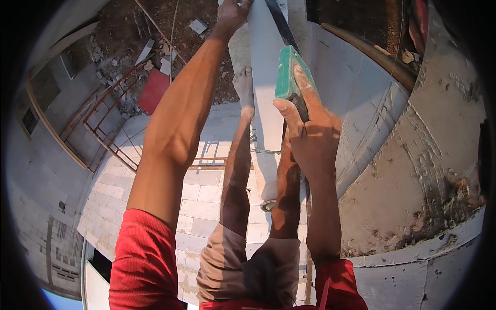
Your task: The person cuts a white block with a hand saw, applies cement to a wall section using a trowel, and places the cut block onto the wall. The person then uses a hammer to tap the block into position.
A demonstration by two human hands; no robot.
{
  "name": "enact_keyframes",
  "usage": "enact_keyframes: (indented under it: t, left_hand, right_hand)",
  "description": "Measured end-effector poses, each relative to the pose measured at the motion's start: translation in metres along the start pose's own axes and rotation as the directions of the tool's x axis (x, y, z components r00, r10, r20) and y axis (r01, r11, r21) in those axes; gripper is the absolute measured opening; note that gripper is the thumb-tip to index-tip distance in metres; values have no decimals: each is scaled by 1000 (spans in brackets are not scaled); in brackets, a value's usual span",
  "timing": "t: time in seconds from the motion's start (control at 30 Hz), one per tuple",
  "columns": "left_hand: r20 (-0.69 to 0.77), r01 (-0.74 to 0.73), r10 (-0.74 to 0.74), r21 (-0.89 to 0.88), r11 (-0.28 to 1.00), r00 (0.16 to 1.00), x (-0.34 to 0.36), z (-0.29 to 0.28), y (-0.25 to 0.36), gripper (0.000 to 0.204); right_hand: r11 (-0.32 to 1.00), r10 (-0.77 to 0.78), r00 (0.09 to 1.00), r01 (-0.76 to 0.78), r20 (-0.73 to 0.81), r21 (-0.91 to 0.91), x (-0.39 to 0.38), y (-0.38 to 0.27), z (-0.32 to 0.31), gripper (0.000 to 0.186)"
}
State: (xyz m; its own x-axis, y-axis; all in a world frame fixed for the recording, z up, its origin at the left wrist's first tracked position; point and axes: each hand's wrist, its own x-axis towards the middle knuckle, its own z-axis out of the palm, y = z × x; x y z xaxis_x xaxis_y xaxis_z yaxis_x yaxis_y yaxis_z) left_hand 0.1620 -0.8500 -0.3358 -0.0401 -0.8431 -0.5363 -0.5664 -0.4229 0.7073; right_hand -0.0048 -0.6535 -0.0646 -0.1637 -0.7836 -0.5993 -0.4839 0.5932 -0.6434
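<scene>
My right hand is closed round a green hand float, with the thumb along its near end and the index finger stretched over its back. The float is tilted against the right edge of a long pale beam or ledge, and its working face is hidden. My left arm reaches far ahead, and my left hand is by the beam's far left side at the top of the picture. Its fingers are partly cut off by the edge. One bare, dusty foot stands beside the beam.
A rusty scaffold frame and a red sheet are on the left, by rubble and brown soil. Pale blockwork lies below my legs. To the right is a rough plastered surface with a wooden pole beyond it.
</scene>
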Motion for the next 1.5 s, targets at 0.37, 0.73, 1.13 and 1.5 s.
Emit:
enact_keyframes:
  t: [0.37,0.73,1.13,1.5]
  left_hand:
    - [34,-22,24,-50,999,999,-7,-7,4,45]
    - [46,46,-42,-93,995,998,-2,-6,-2,52]
    - [102,151,-137,-148,977,985,-4,-8,11,47]
    - [77,102,-94,-108,989,993,-1,-4,-1,48]
  right_hand:
    - [802,183,977,-86,-106,591,-53,34,48,62]
    - [338,462,882,-277,98,899,-70,68,42,82]
    - [497,394,917,-265,57,827,86,-21,16,80]
    - [536,435,901,-272,15,799,1,63,66,71]
